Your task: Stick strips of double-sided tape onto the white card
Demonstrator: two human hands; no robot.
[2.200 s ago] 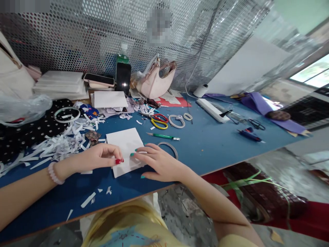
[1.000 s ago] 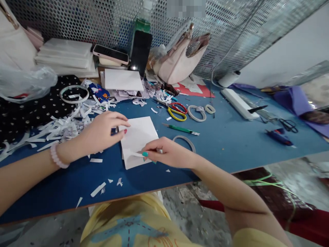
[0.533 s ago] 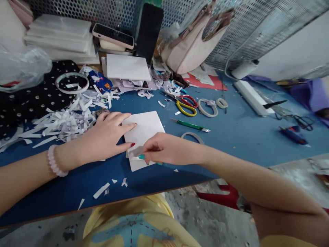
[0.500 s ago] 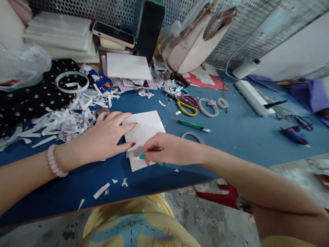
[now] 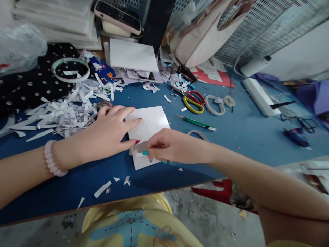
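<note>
A white rectangular board or stack of paper (image 5: 151, 118) lies on the blue table in front of me. My left hand (image 5: 113, 130) rests on its left side, fingers spread and flat. Over its lower part, my right hand (image 5: 167, 147) pinches a small white strip (image 5: 140, 154) between thumb and finger, close against the surface. The other fingers of that hand curl underneath and are partly hidden. To the right lie a green craft knife (image 5: 196, 122) and, partly behind my right wrist, a pale ring of tape (image 5: 198, 133).
Shredded paper strips (image 5: 64, 115) heap at the left beside a large tape roll (image 5: 70, 79). Scissors (image 5: 192, 103) with red and yellow handles lie beyond the knife. White boards (image 5: 133, 56), a phone (image 5: 118, 17) and a handbag (image 5: 197, 41) stand at the back. Scraps (image 5: 102, 189) lie near the front edge.
The camera view has shifted slightly, so the table things appear displaced. Both hands stay on the white board, the right one still pinching the strip; little else differs.
</note>
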